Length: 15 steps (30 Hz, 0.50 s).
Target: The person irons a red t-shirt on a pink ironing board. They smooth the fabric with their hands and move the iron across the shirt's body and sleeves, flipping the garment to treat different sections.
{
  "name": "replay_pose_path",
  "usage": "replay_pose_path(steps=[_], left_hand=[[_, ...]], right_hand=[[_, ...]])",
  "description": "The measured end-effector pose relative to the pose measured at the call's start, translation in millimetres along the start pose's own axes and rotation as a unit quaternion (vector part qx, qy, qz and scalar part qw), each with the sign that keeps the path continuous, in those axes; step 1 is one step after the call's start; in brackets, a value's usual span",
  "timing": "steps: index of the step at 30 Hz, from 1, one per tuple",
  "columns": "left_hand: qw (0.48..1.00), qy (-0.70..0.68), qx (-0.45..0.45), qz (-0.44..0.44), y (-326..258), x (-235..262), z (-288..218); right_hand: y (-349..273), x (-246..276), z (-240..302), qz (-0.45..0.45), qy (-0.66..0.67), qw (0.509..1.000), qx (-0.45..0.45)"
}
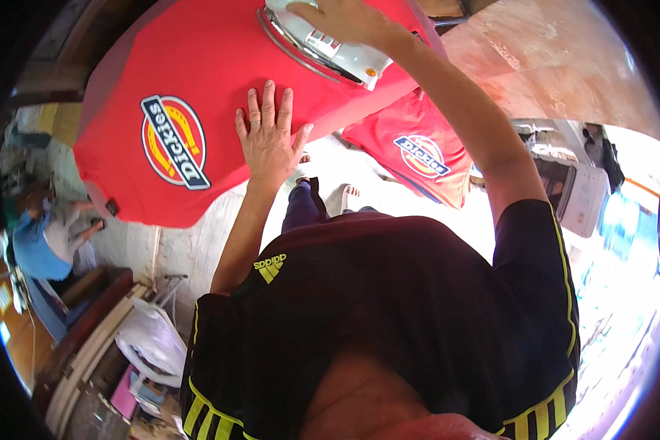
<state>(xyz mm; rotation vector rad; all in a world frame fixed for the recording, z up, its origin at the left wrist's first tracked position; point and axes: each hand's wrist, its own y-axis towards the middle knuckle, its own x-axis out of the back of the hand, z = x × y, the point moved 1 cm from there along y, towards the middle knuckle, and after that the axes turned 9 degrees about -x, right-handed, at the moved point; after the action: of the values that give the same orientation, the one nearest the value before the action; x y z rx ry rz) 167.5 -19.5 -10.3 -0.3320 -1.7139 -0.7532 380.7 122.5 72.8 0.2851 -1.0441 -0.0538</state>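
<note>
A red cloth garment [220,44] with a round yellow, white and dark blue emblem lies spread over a raised surface in front of me. My left hand [271,136] rests flat on it, fingers spread, to the right of the emblem. My right hand [345,20] is closed on the top of a white and silver clothes iron [308,44], at the upper edge of the picture. Part of the iron and of that hand is cut off there. The iron stands on the red cloth, a little beyond my left hand.
More red cloth [425,139] with a like emblem hangs at the right, below the surface. A white appliance-like box [583,198] stands farther right. At the far left another person [48,242] in blue is bent over. A white plastic bag [150,341] lies at the lower left.
</note>
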Motion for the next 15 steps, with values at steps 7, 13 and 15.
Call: replay_pose_path(steps=[7, 13, 15], left_hand=[[0.996, -0.046, 0.046, -0.058, -52.8, 1.0, -27.0], [0.986, -0.041, 0.103, -0.128, -78.8, 7.1, -23.5], [0.985, -0.039, 0.105, -0.130, -80.6, 6.2, -19.8]], right_hand=[[-77.9, 19.6, 45.5, 0.124, 0.094, 0.981, -0.118], [-86.9, 1.0, 65.5, 0.126, 0.119, 0.985, -0.001], [-56.5, -3.5, 80.6, 0.173, 0.141, 0.974, -0.042]])
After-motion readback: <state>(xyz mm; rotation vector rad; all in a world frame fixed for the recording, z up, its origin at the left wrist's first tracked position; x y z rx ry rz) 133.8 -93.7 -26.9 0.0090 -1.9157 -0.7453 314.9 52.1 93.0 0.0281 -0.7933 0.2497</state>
